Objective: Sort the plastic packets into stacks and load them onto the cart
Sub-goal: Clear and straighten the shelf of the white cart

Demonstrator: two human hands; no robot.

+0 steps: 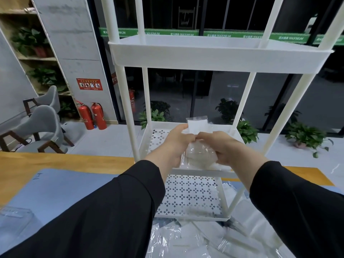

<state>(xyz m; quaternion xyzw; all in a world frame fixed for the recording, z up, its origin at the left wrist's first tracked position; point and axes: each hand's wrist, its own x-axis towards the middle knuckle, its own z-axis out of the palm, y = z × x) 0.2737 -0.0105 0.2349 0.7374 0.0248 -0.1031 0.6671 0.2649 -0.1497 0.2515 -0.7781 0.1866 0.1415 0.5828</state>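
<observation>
A white three-tier cart [219,58] stands on the table in front of me. Over its middle shelf [158,136] both my hands hold a small stack of clear plastic packets [198,125] with white contents. My left hand [176,142] grips the stack's left side. From the right, my right hand [223,148] grips the stack, its fingers curled round the lower packets. The stack's bottom edge sits at the shelf's front rim. More loose plastic packets [186,237] lie on the table below the cart's perforated bottom shelf [189,196].
A blue mat [55,189] covers the wooden table [55,161]. A clear plastic box [14,213] sits at the left edge. Beyond the table are grey chairs [42,123], two red fire extinguishers [92,116], potted plants [307,136] and dark glass walls.
</observation>
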